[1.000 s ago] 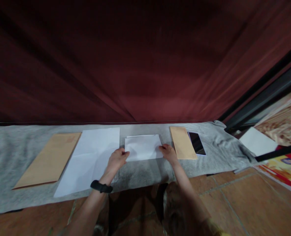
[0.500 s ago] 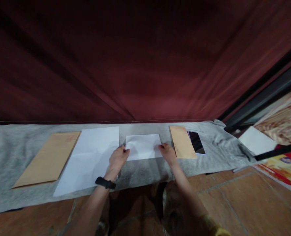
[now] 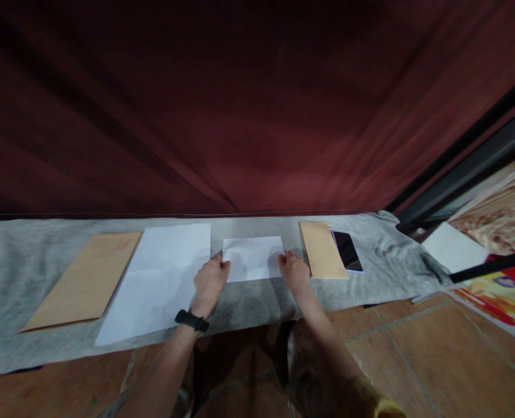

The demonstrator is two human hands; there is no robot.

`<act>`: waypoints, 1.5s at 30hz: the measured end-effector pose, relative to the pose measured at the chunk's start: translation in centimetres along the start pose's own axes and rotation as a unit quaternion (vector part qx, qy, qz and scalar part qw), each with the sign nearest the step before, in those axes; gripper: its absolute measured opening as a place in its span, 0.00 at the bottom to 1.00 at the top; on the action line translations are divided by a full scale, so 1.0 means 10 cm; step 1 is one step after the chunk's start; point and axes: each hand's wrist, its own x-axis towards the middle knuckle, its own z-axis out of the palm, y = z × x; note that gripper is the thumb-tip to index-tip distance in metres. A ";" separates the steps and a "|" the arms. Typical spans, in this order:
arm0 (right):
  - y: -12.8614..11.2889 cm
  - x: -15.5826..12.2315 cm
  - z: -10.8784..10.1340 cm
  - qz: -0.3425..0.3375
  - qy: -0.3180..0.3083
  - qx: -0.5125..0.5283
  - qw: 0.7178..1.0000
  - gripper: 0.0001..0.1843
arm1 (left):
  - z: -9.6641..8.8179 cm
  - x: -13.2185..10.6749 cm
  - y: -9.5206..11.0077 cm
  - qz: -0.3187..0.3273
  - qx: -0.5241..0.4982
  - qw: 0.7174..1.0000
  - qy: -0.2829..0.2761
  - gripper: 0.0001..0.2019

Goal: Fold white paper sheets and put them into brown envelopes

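Observation:
A folded white sheet (image 3: 253,257) lies flat on the grey cloth (image 3: 370,273) in front of me. My left hand (image 3: 210,280), with a black band at the wrist, presses its fingertips on the sheet's lower left edge. On the lower right edge rests my right hand (image 3: 294,271), fingers curled down onto the paper. Left of the folded sheet lies a large unfolded white sheet (image 3: 159,281), and beyond it a large brown envelope (image 3: 86,281). A small brown envelope (image 3: 322,250) lies just right of my right hand.
A dark phone (image 3: 348,251) lies beside the small envelope. A dark red curtain (image 3: 240,116) hangs behind the cloth. White paper (image 3: 453,248) and coloured prints (image 3: 507,293) sit at the far right. Terracotta tiles (image 3: 414,360) run below the cloth's near edge.
The top layer of the folded sheet, earlier slightly offset, now lies flush and flat. Both hands have slid a little toward the sheet's near edge.

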 end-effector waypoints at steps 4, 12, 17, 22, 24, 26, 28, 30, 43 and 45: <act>-0.01 -0.02 0.03 -0.007 0.023 -0.006 1.000 0.19 | 0.00 -0.02 0.02 -0.002 0.009 1.000 0.000 0.17; -0.03 -0.06 0.05 -0.024 0.081 -0.020 0.996 0.16 | 0.06 -0.03 0.02 -0.001 0.041 0.999 0.033 0.17; -0.12 -0.06 0.05 -0.084 0.105 0.010 0.991 0.19 | 0.14 -0.01 0.00 0.009 0.050 0.997 0.060 0.19; -0.25 -0.16 0.20 -0.207 0.091 0.071 0.972 0.25 | 0.13 -0.07 0.01 0.025 0.063 0.995 0.076 0.19; -0.28 -0.20 0.27 -0.219 0.077 0.076 0.970 0.26 | 0.14 -0.09 0.01 0.045 0.067 0.991 0.107 0.18; -0.28 -0.22 0.33 -0.219 0.066 0.073 0.971 0.27 | 0.18 -0.10 0.02 0.086 0.071 0.980 0.163 0.17; -0.28 -0.23 0.37 -0.214 0.061 0.069 0.973 0.27 | 0.28 -0.09 0.04 0.149 0.061 0.964 0.214 0.19; -0.28 -0.22 0.38 -0.212 0.058 0.066 0.973 0.27 | 0.41 -0.08 0.08 0.227 0.036 0.947 0.225 0.22; -0.13 -0.18 0.43 -0.204 0.089 0.032 0.974 0.28 | 0.74 -0.16 0.12 0.265 0.061 0.952 0.139 0.29; -0.07 -0.15 0.43 -0.183 0.096 0.022 0.978 0.29 | 0.74 -0.14 0.10 0.243 0.066 0.958 0.141 0.31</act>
